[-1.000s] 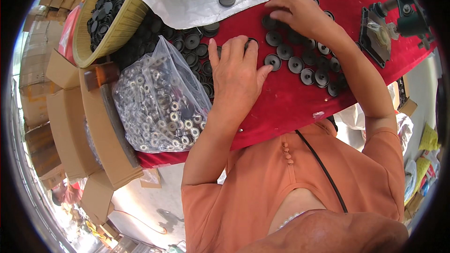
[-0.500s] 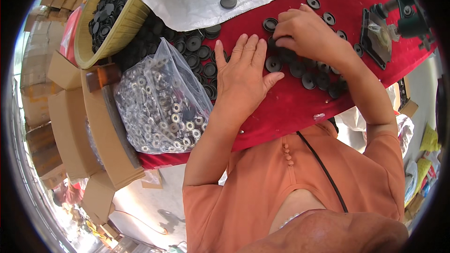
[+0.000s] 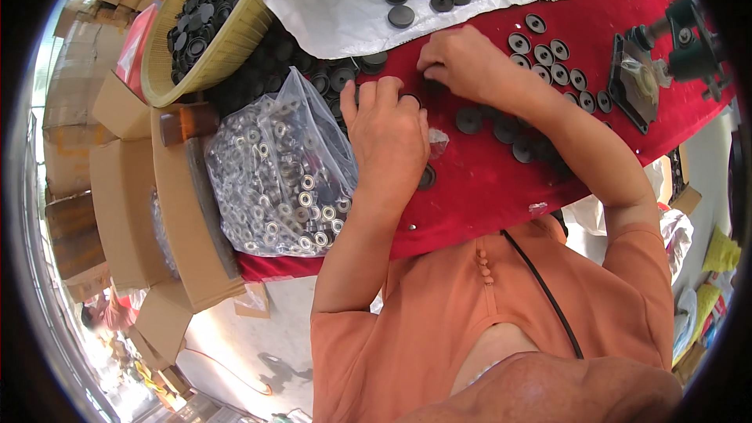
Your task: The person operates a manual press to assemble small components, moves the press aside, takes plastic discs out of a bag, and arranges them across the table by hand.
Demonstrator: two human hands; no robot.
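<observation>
At the far left stand stacked cardboard boxes (image 3: pixel 117 188). Beside them, a yellow woven basket (image 3: pixel 227 39) tilts on its side, filled with black discs. Just below it a clear plastic bag (image 3: pixel 282 180) of small silver metal rings lies on the red surface (image 3: pixel 486 188), with a heap of black discs between bag and basket. The left hand (image 3: pixel 388 141) rests palm down on the red surface just right of the bag, fingers spread and reaching into the edge of the black heap; whether it grips a disc cannot be told. The right hand (image 3: pixel 462 63) is curled, fingertips pinched on a black disc (image 3: pixel 435 86) near the edge of a white sack (image 3: pixel 352 8) that carries more discs. Further right, black discs (image 3: pixel 548 55) lie in rows on the surface, and a dark metal press tool (image 3: pixel 666 55) stands at the far right.
</observation>
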